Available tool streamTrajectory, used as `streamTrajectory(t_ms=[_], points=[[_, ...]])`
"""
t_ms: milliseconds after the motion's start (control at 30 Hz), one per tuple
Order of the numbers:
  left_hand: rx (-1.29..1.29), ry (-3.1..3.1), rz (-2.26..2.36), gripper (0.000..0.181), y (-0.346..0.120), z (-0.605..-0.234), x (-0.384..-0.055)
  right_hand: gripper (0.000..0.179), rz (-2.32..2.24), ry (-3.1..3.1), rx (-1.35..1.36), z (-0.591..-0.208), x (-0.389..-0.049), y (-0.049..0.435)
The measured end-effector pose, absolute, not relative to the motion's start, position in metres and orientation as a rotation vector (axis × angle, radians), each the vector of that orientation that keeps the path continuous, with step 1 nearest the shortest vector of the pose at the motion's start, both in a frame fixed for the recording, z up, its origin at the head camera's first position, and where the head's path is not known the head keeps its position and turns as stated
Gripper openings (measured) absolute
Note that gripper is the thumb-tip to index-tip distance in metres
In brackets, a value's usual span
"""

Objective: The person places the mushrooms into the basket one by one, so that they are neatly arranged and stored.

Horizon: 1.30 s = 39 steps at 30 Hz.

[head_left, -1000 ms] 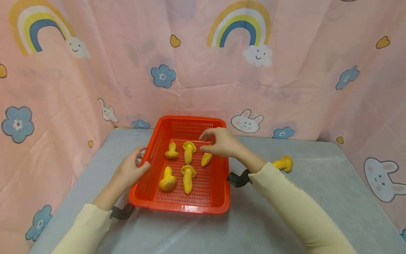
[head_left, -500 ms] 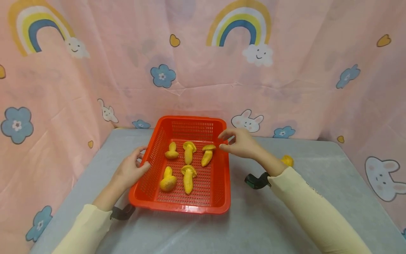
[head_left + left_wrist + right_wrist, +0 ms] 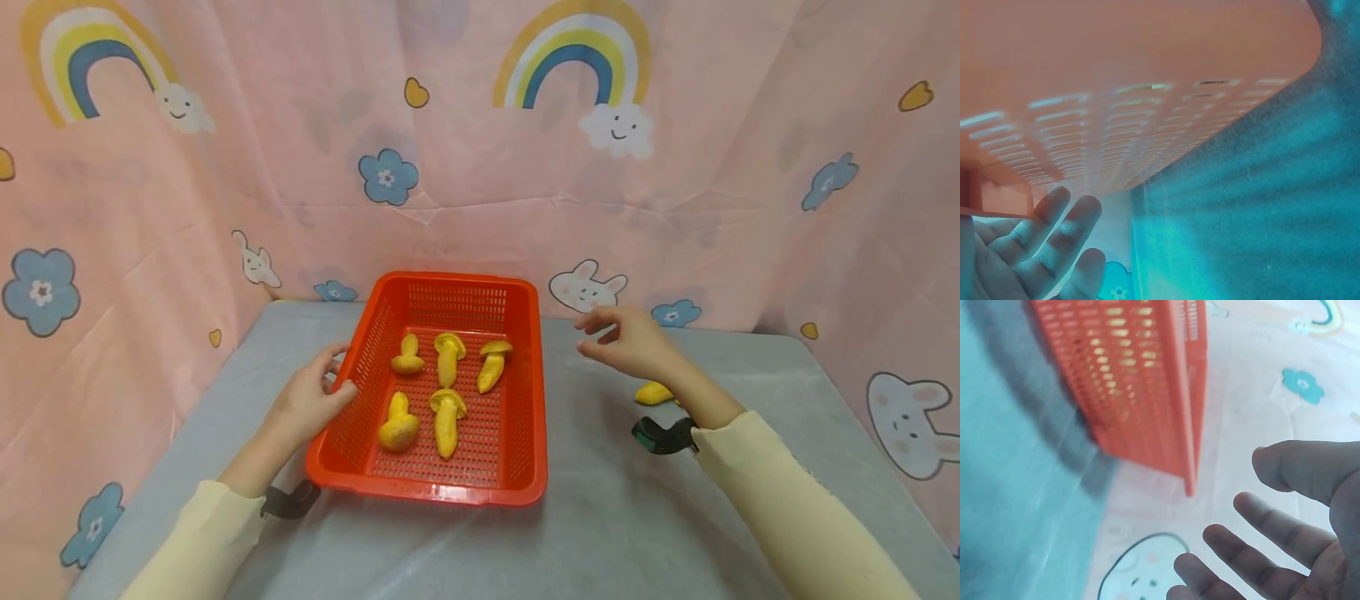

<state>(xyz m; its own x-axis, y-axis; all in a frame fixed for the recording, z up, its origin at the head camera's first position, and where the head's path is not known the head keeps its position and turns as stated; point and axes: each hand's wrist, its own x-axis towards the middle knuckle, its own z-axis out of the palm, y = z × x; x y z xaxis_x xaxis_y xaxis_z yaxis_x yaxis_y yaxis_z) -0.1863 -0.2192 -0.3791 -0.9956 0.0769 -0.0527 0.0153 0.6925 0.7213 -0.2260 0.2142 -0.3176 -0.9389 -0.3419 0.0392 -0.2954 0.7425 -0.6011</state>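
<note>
A red plastic basket (image 3: 517,492) with slotted walls stands on the grey table. Several yellow mushrooms lie inside, three in the back row, such as the capped one (image 3: 491,367) at right, and two in front, one being the round-capped mushroom (image 3: 399,425). My left hand (image 3: 303,408) holds the basket's left rim, thumb over the top and fingers along the outer wall (image 3: 1072,134). Right of the basket, my right hand (image 3: 630,342) is in the air with nothing in it, fingers spread and loosely bent (image 3: 1272,550). Another yellow mushroom (image 3: 654,393) lies on the table, partly hidden behind my right wrist.
A pink curtain (image 3: 465,167) with rainbows, flowers and rabbits hangs behind and on both sides of the grey table (image 3: 585,533). Black camera mounts (image 3: 663,436) sit under both wrists.
My right hand has moved right, from over the basket's right-hand mushroom to beyond the rim, uncovering that mushroom. The left hand has stayed at the left rim.
</note>
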Motion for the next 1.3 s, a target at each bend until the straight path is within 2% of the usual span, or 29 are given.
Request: streamTrajectory(t_ms=[1300], points=[[0.086, 2.813, 1.202, 0.060, -0.221, -0.381, -0.187, 0.047, -0.794, 2.880, -0.182, -0.338, -0.213, 0.312]])
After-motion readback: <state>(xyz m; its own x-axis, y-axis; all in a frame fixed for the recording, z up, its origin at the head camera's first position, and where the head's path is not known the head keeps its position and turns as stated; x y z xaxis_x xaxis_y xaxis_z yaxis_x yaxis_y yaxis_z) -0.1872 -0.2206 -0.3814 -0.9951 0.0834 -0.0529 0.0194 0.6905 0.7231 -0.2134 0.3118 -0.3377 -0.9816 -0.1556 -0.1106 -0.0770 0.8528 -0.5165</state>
